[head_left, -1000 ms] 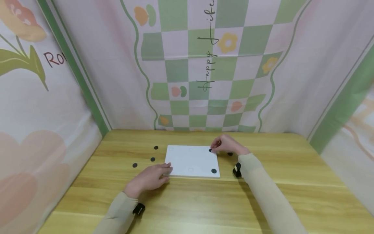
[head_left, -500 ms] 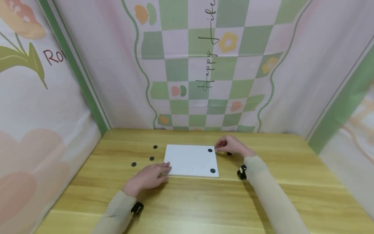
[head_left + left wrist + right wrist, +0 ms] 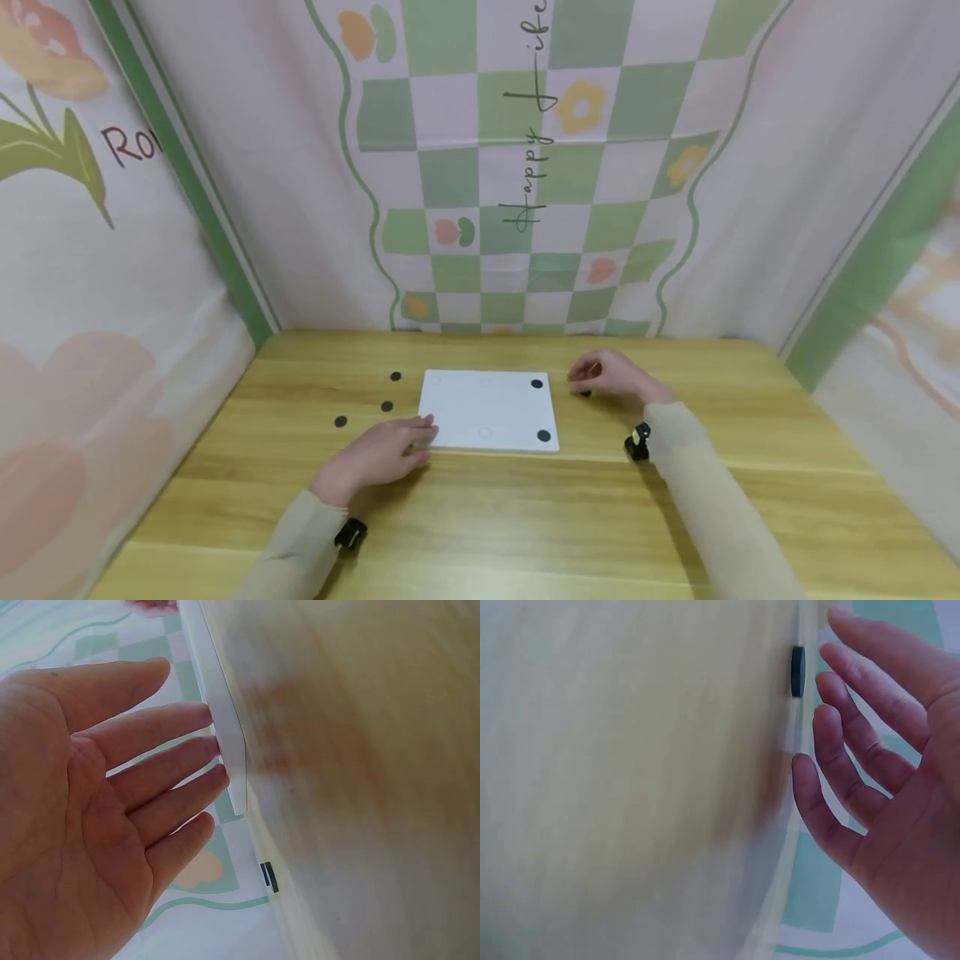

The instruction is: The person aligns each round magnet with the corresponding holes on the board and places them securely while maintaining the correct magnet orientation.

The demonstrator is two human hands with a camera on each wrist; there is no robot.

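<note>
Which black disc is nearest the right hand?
The lone disc on the table to the right of the white board, partly hidden by the right hand in the head view. Two discs sit on the board; three others lie left of it.

R hand (image 3: pixel 613 373) now off board (image 3: pixel 483 408), nr blk disc (image 3: pixel 798 672)

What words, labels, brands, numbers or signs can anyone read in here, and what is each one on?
"Happy Life": running sideways up the checked back curtain.
"Ro": on the left curtain; the rest is cut off by the green strip.
No lettering can be made out on the white board or the black discs.
</note>
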